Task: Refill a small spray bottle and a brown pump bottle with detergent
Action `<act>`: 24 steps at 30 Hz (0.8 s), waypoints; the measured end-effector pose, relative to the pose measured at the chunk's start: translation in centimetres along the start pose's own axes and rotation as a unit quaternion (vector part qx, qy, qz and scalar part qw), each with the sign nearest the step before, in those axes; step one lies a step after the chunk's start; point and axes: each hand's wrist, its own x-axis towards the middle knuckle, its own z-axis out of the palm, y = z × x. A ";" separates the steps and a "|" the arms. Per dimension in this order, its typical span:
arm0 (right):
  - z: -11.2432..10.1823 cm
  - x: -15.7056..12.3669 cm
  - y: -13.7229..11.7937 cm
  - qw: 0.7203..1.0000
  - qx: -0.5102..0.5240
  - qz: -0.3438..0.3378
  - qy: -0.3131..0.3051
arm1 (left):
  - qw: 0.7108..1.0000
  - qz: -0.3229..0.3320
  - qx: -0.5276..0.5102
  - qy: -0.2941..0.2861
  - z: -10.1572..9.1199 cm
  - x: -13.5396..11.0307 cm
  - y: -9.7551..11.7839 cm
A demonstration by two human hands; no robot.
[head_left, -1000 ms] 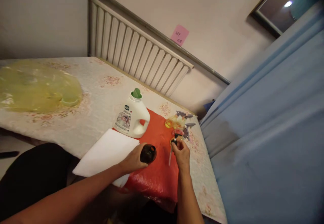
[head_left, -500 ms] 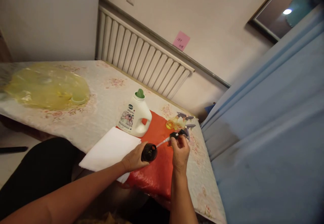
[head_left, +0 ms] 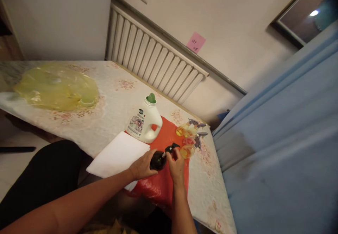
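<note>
A dark bottle [head_left: 157, 161] is gripped by my left hand [head_left: 142, 164], its mouth tilted to the right. My right hand [head_left: 176, 161] pinches a black pump head [head_left: 170, 149] close against that mouth; its tube is mostly inside the bottle. Both hands are over a red plastic sheet [head_left: 171, 188]. Just behind them stands a white jug [head_left: 145, 124] with a label, a handle and a green piece in its neck. To the left of the red sheet lies a white folded cloth or paper [head_left: 116, 156].
Several yellow spray bottles with grey triggers [head_left: 188, 151] lie right of my hands. A yellow plastic bag [head_left: 58, 89] rests at the table's far left. The flowered tablecloth [head_left: 111, 103] covers the table. A radiator [head_left: 153, 54] and blue curtain [head_left: 277, 139] border it.
My right hand has moved left, bringing the pump head to the bottle; the tube, mostly exposed before, has gone into the mouth. The view has shifted slightly.
</note>
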 end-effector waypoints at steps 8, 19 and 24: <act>-0.2 -0.8 1.4 1.000 0.006 -0.002 -0.027 | 1.000 0.023 0.001 0.013 0.4 0.0 -0.6; 0.4 -1.2 3.8 0.997 -0.063 -0.015 -0.051 | 1.000 0.004 -0.003 0.008 0.3 0.0 -0.4; 0.6 -1.0 3.6 0.995 -0.098 -0.014 -0.032 | 1.000 0.015 0.002 0.006 0.3 0.0 -0.3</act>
